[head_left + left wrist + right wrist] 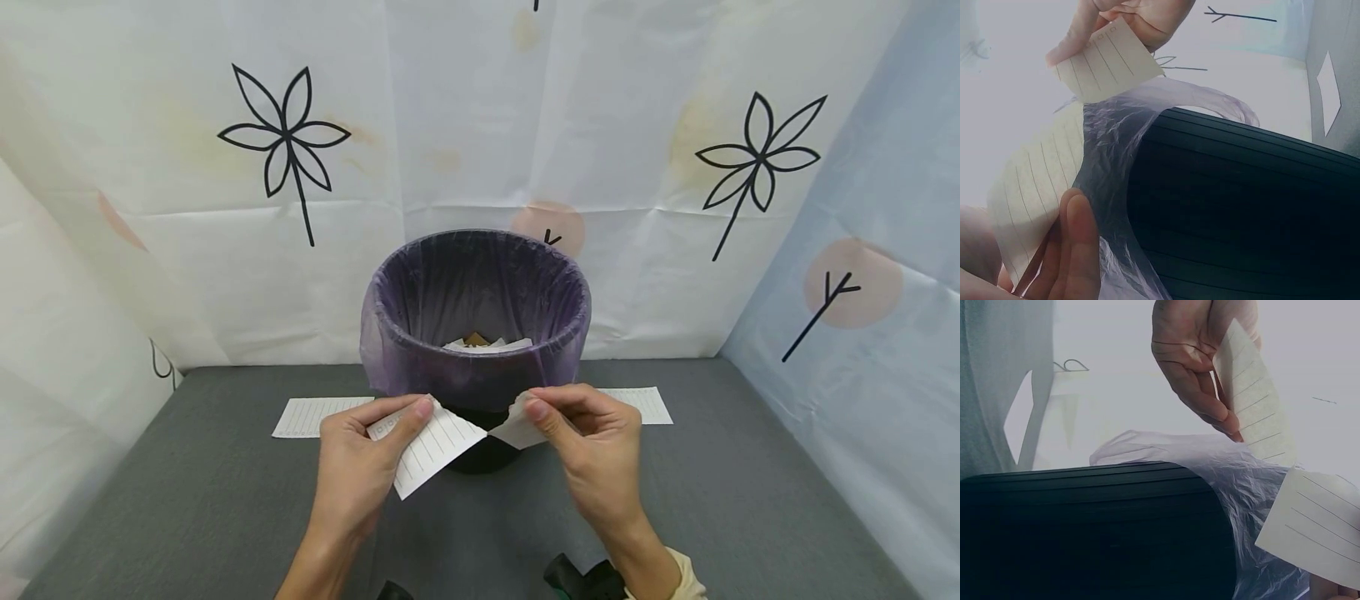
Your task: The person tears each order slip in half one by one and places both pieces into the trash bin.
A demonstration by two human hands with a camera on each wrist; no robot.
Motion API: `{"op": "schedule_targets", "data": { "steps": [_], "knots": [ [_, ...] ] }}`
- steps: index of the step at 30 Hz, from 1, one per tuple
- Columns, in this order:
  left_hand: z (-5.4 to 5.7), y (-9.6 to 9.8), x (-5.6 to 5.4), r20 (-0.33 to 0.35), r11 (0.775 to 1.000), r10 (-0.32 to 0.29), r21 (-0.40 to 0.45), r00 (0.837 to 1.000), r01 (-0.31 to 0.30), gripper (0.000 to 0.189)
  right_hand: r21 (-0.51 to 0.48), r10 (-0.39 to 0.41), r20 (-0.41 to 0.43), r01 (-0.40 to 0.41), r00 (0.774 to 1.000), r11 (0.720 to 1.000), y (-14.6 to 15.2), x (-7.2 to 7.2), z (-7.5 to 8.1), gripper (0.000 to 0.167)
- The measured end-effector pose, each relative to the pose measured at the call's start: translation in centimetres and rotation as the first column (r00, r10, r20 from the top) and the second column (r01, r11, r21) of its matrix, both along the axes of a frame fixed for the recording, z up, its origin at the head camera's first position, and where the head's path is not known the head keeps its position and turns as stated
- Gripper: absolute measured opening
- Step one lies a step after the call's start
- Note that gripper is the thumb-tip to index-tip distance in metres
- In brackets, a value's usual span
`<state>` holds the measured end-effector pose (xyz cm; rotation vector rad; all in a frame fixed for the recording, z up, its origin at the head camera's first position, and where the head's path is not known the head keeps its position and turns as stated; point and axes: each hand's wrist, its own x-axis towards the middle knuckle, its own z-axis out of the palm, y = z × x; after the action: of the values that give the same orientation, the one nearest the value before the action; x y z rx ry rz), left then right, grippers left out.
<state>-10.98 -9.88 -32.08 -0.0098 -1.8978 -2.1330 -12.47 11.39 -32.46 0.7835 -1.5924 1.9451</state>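
My left hand pinches a piece of lined paper between thumb and fingers. Another paper piece, smaller in the head view, is pinched by my right hand. The two pieces come together at a narrow corner between the hands; whether they are still joined there I cannot tell. Both wrist views show ruled lines on each piece, and the left wrist view shows small printed squares on the piece in the right hand. Just behind the hands stands a dark bin with a purple plastic liner.
Paper scraps and something brown lie inside the bin. One lined sheet lies on the grey table left of the bin, another sheet to its right. Dark objects show at the near edge. Printed cloth hangs behind.
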Motion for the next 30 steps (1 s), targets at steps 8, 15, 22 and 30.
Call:
{"op": "schedule_targets", "data": {
  "steps": [8, 15, 22, 30],
  "knots": [
    [-0.1, -0.2, -0.3, 0.008, 0.999, 0.038, 0.001, 0.999, -0.038, 0.014, -0.123, 0.017, -0.083, -0.027, 0.996, 0.992, 0.0, -0.1, 0.2, 0.009],
    [0.5, -0.8, 0.0, 0.014, 0.998, 0.058, -0.027, 0.998, -0.057, 0.016, -0.138, 0.018, -0.07, -0.027, 0.997, 0.99, 0.4, -0.3, 0.3, 0.01],
    [1.2, -1.5, 0.5, -0.05, 0.991, 0.056, -0.122, 0.997, -0.061, 0.012, -0.018, -0.05, -0.011, 0.049, 0.999, 0.999, 0.8, -0.3, 0.2, 0.019],
    [2.4, -2.4, 0.8, -0.1, 0.991, 0.057, -0.115, 0.993, -0.068, 0.011, 0.051, -0.067, -0.012, 0.067, 0.998, 0.996, 1.4, -0.3, 1.1, 0.009]
  ]
}}
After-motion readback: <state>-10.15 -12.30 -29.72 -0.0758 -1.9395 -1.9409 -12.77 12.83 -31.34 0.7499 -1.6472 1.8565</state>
